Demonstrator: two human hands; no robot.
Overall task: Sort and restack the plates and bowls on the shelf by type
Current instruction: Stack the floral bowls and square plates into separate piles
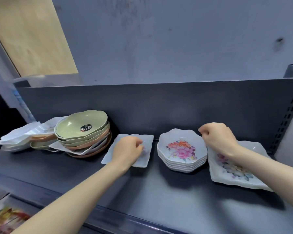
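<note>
My left hand (128,150) hovers with curled fingers over a small white rectangular plate (146,141) lying flat on the dark shelf (159,200); I cannot tell whether it touches it. My right hand (217,135), fingers curled and holding nothing, sits above the near corner of a large floral rectangular plate (235,171) at the right. Between the hands stands a neat stack of white octagonal floral bowls (182,150). At the left a mixed, leaning pile holds green bowls (81,126), orange plates and white plates together.
More white plates (19,137) lie tilted at the far left of the shelf. The shelf's dark back panel (159,105) rises behind everything, with a perforated upright post (287,119) at the right. Colourful packaging (5,218) shows below the shelf's front edge.
</note>
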